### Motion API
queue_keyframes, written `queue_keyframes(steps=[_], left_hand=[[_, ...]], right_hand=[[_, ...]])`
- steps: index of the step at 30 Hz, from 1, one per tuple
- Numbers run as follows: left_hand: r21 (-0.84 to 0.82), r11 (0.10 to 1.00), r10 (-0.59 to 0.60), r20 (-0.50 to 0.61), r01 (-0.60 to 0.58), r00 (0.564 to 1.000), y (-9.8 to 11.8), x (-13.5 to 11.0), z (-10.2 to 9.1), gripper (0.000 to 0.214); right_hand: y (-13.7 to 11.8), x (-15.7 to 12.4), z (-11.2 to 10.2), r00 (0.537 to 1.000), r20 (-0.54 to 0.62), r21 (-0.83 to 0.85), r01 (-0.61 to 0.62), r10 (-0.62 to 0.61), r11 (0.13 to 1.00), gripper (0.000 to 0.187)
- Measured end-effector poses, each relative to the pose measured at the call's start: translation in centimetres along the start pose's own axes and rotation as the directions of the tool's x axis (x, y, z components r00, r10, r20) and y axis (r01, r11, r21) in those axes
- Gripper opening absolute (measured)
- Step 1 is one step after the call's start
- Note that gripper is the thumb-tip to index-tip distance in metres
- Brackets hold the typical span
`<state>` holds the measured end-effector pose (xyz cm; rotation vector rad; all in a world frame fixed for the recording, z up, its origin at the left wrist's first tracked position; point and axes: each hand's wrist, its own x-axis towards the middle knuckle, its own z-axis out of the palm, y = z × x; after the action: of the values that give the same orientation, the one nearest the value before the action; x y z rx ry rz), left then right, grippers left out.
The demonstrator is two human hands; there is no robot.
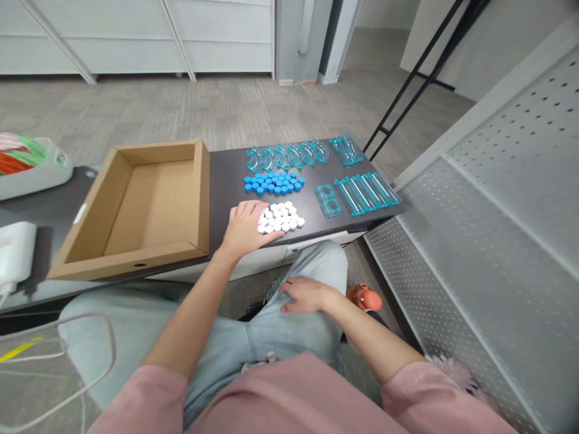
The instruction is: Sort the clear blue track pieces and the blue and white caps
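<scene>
Left grip spread flat against white hexagon pieces, right grip slack, empty on thigh

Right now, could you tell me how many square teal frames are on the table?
2. One square frame lies right of the blue hexagons; the other square frame sits nearer the table edge, beside the straight tubes. None looks hidden.
</scene>
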<state>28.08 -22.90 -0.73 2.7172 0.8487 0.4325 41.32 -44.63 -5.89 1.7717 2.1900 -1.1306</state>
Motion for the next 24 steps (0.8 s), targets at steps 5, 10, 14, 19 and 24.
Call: queue_keyframes(steps=[5, 10, 14, 19, 24], left_hand=[[0.048, 0.996, -0.071, 0.014, 0.07, 0.997, 0.34, 0.01, -0.15, 0.074], [0.055, 0.994, -0.092, 0.01, 0.091, 0.996, 0.57, -0.08, -0.27, 0.072], [0.072, 0.993, -0.097, -0.01, 0.097, 0.995, 0.58, -0.31, -0.24, 0.076], [0.088, 0.989, -0.117, -0.028, 0.119, 0.993, 0.64, -0.54, -0.2, 0.068], [0.116, 0.982, -0.146, -0.021, 0.147, 0.989, 1.04, -0.55, -0.48, 0.062]], right_hand=[[0.19, 0.06, -0.02, 1.0, 0.016, 0.018, 0.0, 0.0, 1.0, 0.06], [0.18, 0.12, 0.01, 1.0, 0.024, 0.025, 0.002, -0.002, 1.0, 0.06], [0.17, -0.04, -0.02, 1.0, 0.017, 0.029, 0.002, -0.003, 1.0, 0.059], [0.27, -0.25, -0.03, 1.0, 0.008, 0.034, 0.008, -0.008, 0.999, 0.057], [0.39, -0.41, 0.06, 1.0, -0.006, 0.041, 0.015, -0.014, 0.999, 0.055]])
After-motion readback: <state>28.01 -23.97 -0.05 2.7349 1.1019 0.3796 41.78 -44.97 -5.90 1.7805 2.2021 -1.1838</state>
